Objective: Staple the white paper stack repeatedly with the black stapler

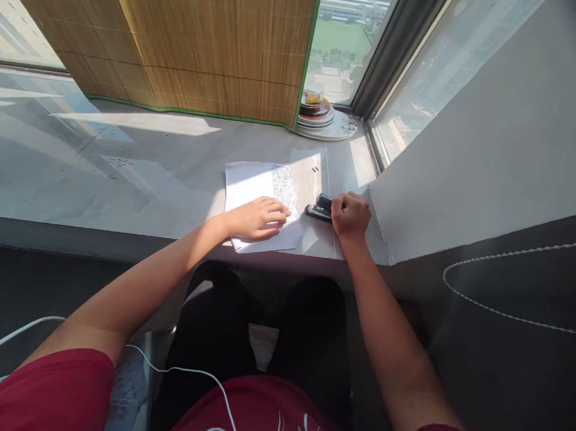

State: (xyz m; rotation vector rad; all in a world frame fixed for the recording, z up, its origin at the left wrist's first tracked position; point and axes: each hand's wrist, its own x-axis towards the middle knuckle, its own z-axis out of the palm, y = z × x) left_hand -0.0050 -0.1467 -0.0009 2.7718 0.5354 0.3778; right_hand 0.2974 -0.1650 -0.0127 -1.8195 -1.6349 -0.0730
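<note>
A stack of white paper sheets (246, 184), its right part covered in dark handwriting, lies on the sill in front of me. My left hand (261, 218) rests palm down on the lower part of the papers, fingers stretched out. To the right of the papers is a black stapler (320, 211), tilted toward the left. Its back end is covered by my right hand (350, 213), whose fingers are curled round it. Two small dark pieces (315, 170) lie above the stapler, too small to name.
Stacked plates (322, 121) stand in the window corner. A bamboo blind (204, 50) hangs over the back of the sill (176, 145). A grey wall (465, 154) rises close on the right, with a beaded cord (498, 255) in front. A white cable (188, 369) crosses my lap.
</note>
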